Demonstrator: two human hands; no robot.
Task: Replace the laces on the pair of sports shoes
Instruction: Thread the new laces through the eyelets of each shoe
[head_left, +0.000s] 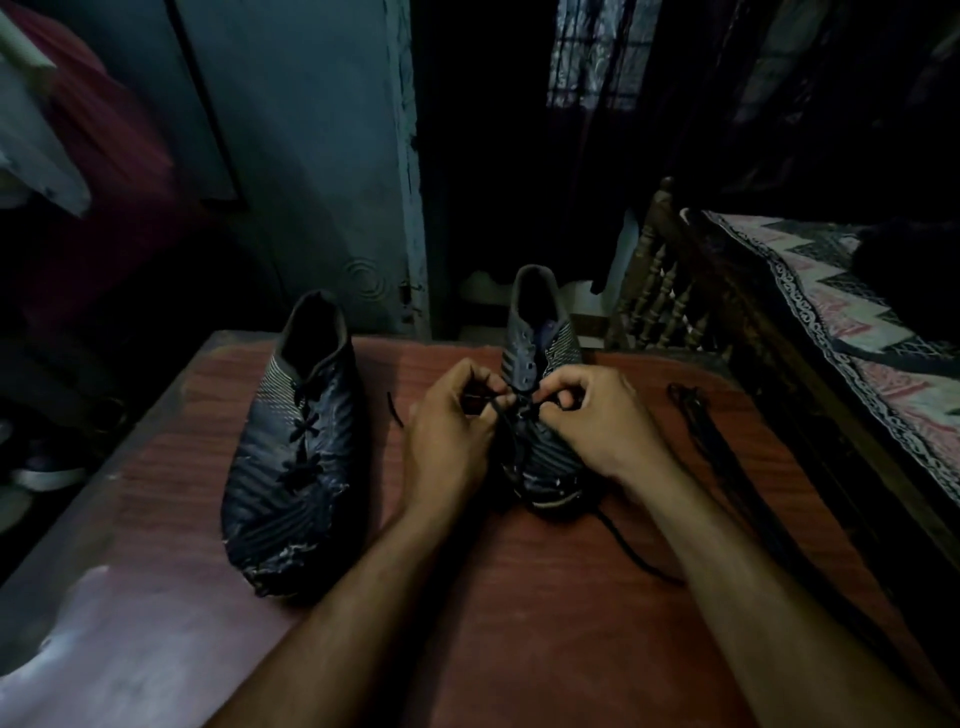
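dim light fills the room, and a reddish wooden table (519, 597) carries the pair of sports shoes, with a bed (857, 322) under a patterned cover just to the right. the left shoe (291, 467) stands apart on the left side of the table, a dark lace threaded through its eyelets. the right shoe (540, 415) stands in the middle, toe toward the person, its upper eyelets bare. a lace (498, 410) is pinched by the left hand (452, 415), fingers curled round the strand just beside the shoe's throat. the right hand (597, 410) is curled over the throat itself, and what seems to be the other end of the lace is pinched between thumb and fingertips; the gloom hides the exact contact. a loose tail of lace trails from under the toe toward the person. a spare lace (696, 415) lies well apart on the right of the table.

the lace is judged light, limp and thin, so it is best taken close to the stiff tip for threading. the shoe is judged light but firm in the sole, soft in the upper, and is best steadied at the throat while the lace is drawn.
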